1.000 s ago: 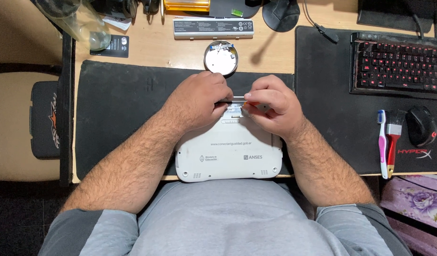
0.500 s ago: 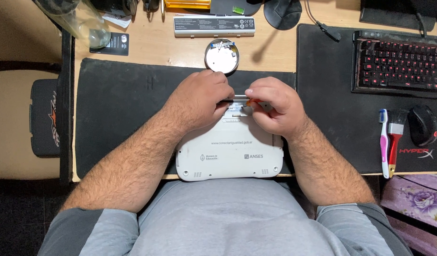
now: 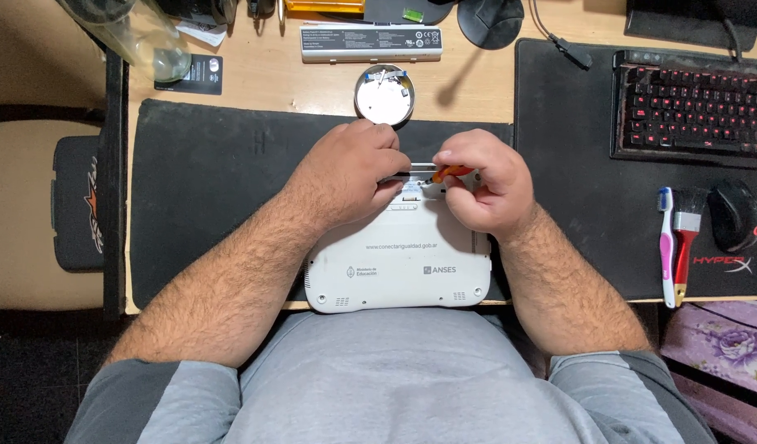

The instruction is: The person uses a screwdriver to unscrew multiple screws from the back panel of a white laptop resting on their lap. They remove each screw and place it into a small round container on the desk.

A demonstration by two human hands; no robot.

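Both forearms angle inward over a white plastic laptop (image 3: 399, 263) lying upside down on a black mat (image 3: 206, 181). The left hand (image 3: 350, 168) curls knuckles-up, fingers pressed on the laptop's far edge. The right hand (image 3: 485, 181) pinches a small orange-handled screwdriver (image 3: 454, 172) (tip hidden between the hands). A round metal tin (image 3: 383, 95) sits just beyond
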